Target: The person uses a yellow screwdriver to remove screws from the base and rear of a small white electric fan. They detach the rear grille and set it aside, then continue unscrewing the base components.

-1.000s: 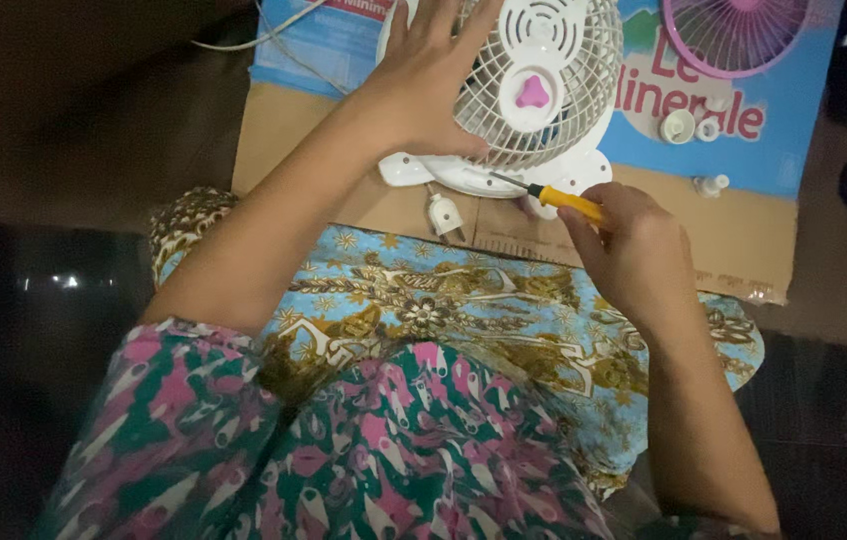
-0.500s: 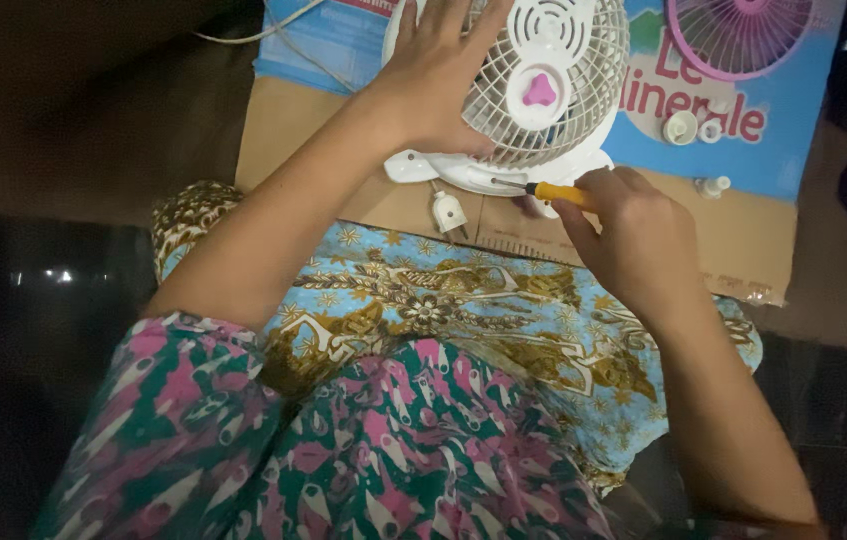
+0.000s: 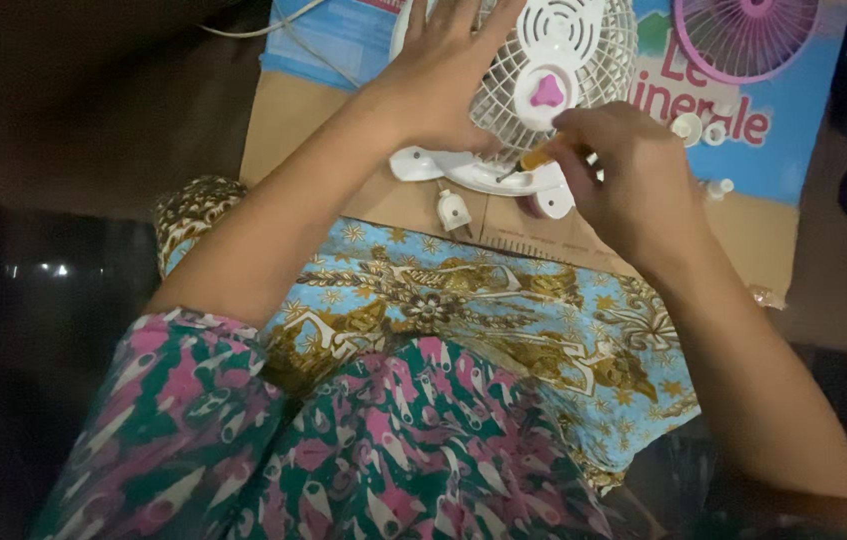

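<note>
A small white table fan lies on a flattened cardboard box, its grille up and a pink hub at the centre. My left hand presses flat on the left side of the grille, fingers spread. My right hand grips a screwdriver with a yellow handle, mostly hidden by the fingers; its tip points down-left at the fan's white base. The fan's white plug rests on the cardboard just below the base.
A pink fan grille lies at the top right on the blue printed part of the box. Small white knobs and another white part lie right of my right hand. A patterned cloth covers my lap.
My right hand has moved up and left with the screwdriver, from the cardboard's near edge onto the fan's base. The left hand has stayed on the grille.
</note>
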